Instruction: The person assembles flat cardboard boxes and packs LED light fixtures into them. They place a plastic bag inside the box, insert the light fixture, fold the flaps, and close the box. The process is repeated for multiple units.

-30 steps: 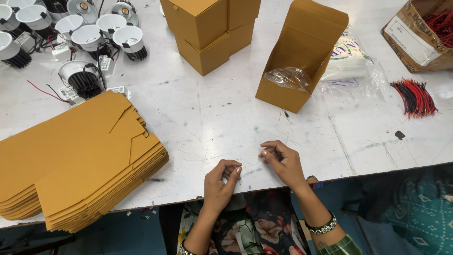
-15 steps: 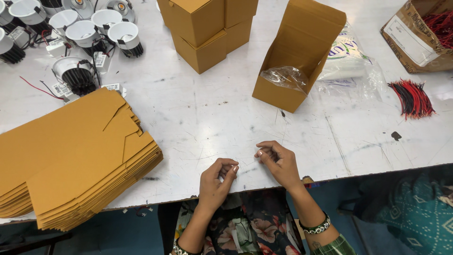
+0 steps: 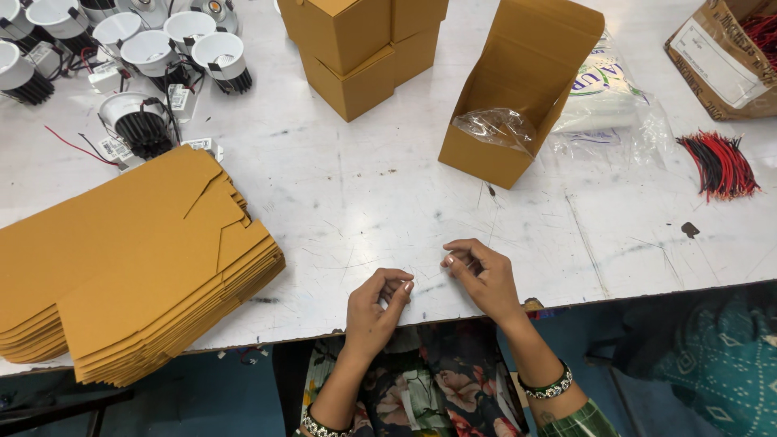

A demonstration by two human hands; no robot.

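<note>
— What lies around the hands on the white table (image 3: pixel 388 202)?

— To the left, a thick stack of flat cardboard sheets (image 3: pixel 121 267) reaches to the near edge. Beyond it stand white round lamps (image 3: pixel 146 48) with black ribbed backs and thin wires. At the far middle are closed cardboard boxes (image 3: pixel 356 48), stacked. Right of them an open box (image 3: pixel 518 97) stands with its flap up and a crumpled clear bag (image 3: pixel 495 128) in its mouth. A clear plastic packet (image 3: pixel 615 113) lies beside it, then a bundle of red and black wires (image 3: pixel 720 162), and a torn brown carton (image 3: pixel 720 57) in the far right corner.

— Does anything stand between the hands and those things?

— No, bare tabletop separates them; the flat sheets are the nearest.

— And the hands themselves?

— The left hand (image 3: pixel 374 311) has its fingers curled in, tips pinched together. The right hand (image 3: pixel 484 275) is pinched the same way, just beside it, near the table's front edge. Something very thin seems to run between the fingertips, too fine to tell what it is.
</note>
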